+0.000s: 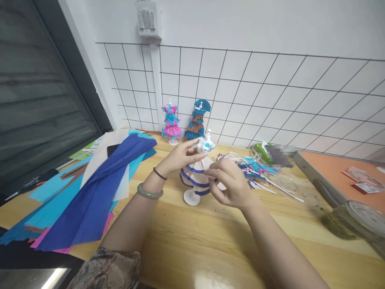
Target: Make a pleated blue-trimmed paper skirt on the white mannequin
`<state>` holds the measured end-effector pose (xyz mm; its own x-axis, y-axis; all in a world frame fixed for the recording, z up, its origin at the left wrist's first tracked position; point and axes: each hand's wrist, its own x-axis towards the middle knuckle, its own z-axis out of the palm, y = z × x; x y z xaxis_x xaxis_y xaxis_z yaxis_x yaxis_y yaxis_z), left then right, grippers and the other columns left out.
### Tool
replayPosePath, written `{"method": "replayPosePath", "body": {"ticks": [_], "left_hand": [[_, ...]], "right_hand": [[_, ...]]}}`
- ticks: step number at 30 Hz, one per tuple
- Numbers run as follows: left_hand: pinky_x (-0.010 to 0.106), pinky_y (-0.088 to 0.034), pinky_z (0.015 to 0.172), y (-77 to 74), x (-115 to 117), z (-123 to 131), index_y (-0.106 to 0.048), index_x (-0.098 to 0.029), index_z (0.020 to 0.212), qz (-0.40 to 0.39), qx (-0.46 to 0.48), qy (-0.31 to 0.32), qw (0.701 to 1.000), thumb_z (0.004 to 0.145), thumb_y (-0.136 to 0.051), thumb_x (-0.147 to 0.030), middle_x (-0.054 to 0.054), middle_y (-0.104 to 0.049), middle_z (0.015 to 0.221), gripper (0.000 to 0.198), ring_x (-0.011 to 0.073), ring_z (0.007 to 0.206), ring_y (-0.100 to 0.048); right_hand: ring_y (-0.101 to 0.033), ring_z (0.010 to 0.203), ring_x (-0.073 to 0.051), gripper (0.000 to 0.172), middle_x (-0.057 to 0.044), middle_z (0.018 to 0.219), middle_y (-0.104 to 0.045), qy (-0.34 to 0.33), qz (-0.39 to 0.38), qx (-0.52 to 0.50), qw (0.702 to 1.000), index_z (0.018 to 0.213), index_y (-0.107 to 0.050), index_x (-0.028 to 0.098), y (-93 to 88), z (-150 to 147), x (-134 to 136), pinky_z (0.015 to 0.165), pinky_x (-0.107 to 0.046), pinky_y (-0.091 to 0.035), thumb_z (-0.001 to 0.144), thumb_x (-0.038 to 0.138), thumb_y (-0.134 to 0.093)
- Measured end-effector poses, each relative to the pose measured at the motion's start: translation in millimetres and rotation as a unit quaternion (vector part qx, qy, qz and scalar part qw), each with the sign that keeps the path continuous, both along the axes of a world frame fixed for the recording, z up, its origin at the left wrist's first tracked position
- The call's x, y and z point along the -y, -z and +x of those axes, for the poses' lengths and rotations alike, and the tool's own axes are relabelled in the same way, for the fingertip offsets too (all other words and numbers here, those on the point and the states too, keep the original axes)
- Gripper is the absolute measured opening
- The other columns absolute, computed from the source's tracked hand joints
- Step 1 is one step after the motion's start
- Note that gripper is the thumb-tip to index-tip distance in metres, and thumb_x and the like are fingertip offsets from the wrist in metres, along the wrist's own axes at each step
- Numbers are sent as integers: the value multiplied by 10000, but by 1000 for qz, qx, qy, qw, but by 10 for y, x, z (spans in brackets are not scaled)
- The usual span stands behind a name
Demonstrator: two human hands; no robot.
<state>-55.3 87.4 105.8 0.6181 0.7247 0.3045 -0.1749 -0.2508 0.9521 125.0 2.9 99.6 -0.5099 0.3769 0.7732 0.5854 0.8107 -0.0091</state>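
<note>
A miniature dress form [206, 144] stands upright on a round white base [191, 198] on the wooden table. Its bodice is white with small turquoise bits, and a pale skirt [197, 176] with dark blue bands flares below. My left hand [186, 154] grips the form's upper body from the left side, thumb and fingers around it. On the right, my right hand [228, 180] is at the skirt's edge, its fingers bent and brought together. Whatever they pinch, if anything, is hidden behind the fingers.
Blue, turquoise and white crepe paper sheets [99, 188] lie at left with a dark phone-like object [112, 151]. Behind stand a pink dress form [172, 124] and a teal-brown one [197, 122]. Paper scraps [255, 168], a ribbon spool [355, 220] and an orange-lined tray [339, 168] lie right.
</note>
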Motion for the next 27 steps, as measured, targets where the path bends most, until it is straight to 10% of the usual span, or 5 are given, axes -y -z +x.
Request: {"method": "replayPosePath", "body": {"ticks": [4, 9, 21, 27], "left_hand": [[205, -441, 646, -23, -13, -61, -470, -205, 1319, 15, -20, 31, 999, 741, -698, -300, 59, -660, 981, 629, 124, 802, -588], [222, -459, 650, -26, -31, -142, -487, -237, 1319, 50, -67, 38, 996, 728, -711, -308, 43, -665, 953, 636, 136, 801, -593], [344, -484, 896, -10, -83, -210, -583, -183, 1223, 86, -71, 10, 994, 732, -712, -302, 115, -609, 1236, 521, 243, 1114, -572], [367, -492, 872, -20, -75, -214, -611, -164, 1193, 87, -88, -6, 992, 743, -698, -336, 128, -640, 1186, 490, 250, 1065, -599]], "right_hand": [[-584, 822, -200, 120, -62, 836, -617, 54, -147, -186, 970, 852, -563, 205, -87, 132, 11, 758, -344, -443, 895, 224, -453], [-602, 917, -202, 353, -63, 887, -670, 47, -369, -175, 911, 794, -636, 184, -117, 219, -70, 806, -302, -444, 940, 399, -396], [-442, 537, -104, 324, 17, 632, -508, -34, -564, -155, 810, 841, -602, 174, -124, 117, 40, 472, -223, -315, 841, 493, -549], [-378, 474, -92, 325, 32, 557, -455, 55, -517, -160, 839, 826, -618, 172, -176, 50, 116, 427, -220, -254, 830, 491, -558]]}}
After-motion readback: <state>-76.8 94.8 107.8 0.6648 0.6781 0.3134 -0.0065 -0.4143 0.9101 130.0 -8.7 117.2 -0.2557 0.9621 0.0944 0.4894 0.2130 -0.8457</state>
